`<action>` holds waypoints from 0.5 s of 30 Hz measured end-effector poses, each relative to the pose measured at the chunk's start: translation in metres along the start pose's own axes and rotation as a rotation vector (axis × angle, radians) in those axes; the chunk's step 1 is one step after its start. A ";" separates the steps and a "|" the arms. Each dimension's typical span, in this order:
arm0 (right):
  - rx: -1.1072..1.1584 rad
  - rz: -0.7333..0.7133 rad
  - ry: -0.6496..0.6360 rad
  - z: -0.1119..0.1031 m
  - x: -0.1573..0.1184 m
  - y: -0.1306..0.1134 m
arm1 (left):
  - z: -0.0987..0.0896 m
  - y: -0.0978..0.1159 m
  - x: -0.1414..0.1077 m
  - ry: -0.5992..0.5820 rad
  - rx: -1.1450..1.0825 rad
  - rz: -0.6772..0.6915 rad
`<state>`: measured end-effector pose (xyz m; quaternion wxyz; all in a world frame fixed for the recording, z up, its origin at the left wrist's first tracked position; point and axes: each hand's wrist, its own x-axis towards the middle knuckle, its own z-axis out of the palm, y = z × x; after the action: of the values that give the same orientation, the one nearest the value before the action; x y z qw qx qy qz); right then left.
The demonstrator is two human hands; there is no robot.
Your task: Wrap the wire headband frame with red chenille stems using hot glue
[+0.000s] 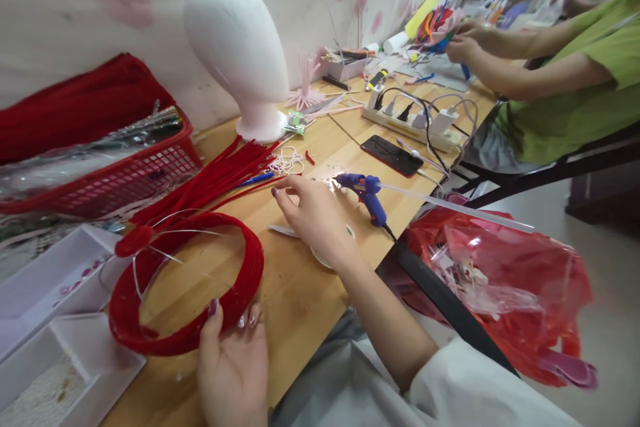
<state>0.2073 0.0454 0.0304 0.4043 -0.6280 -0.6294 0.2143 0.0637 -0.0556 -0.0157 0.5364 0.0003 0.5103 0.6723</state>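
My left hand (234,363) grips the near rim of a round red fuzzy hoop (251,280), thumb on the inside and fingertips outside. Thin clear strands and a small red fuzzy disc (134,241) show at the hoop's left side. Across the table, my right hand (315,217) has its thumb and fingers closed at a red pipe cleaner (240,199). A bundle of red pipe cleaners (210,180) lies behind the hoop, with a blue pen (256,179) beside it. Just right of my right hand rests a blue glue gun (367,193) with a long clear glue stick.
A white foam head (240,47) stands at the back. On the left are a red basket (115,180) and white trays (65,280). A phone (391,155) and power strip (410,125) lie right. A red bag (520,267) hangs below the edge; a co-worker (575,80) sits beyond.
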 end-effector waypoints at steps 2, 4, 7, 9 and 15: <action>-0.170 -0.009 -0.066 -0.003 -0.001 -0.005 | 0.001 0.000 0.000 0.017 -0.022 -0.008; -0.316 -0.028 -0.143 -0.003 -0.002 -0.011 | 0.001 0.000 0.000 0.022 -0.032 -0.010; -0.410 -0.123 -0.228 -0.004 -0.003 -0.023 | 0.000 0.001 0.000 0.038 -0.031 -0.018; -0.439 -0.204 -0.293 -0.007 -0.005 -0.036 | -0.001 0.001 0.001 0.052 -0.033 -0.036; -0.273 -0.347 -0.405 -0.022 -0.026 -0.072 | -0.014 -0.006 0.010 -0.082 0.028 -0.012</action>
<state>0.1769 0.0061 0.0926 0.2129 -0.5040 -0.8183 0.1764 0.0566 -0.0586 -0.0322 0.5608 0.0323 0.4970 0.6614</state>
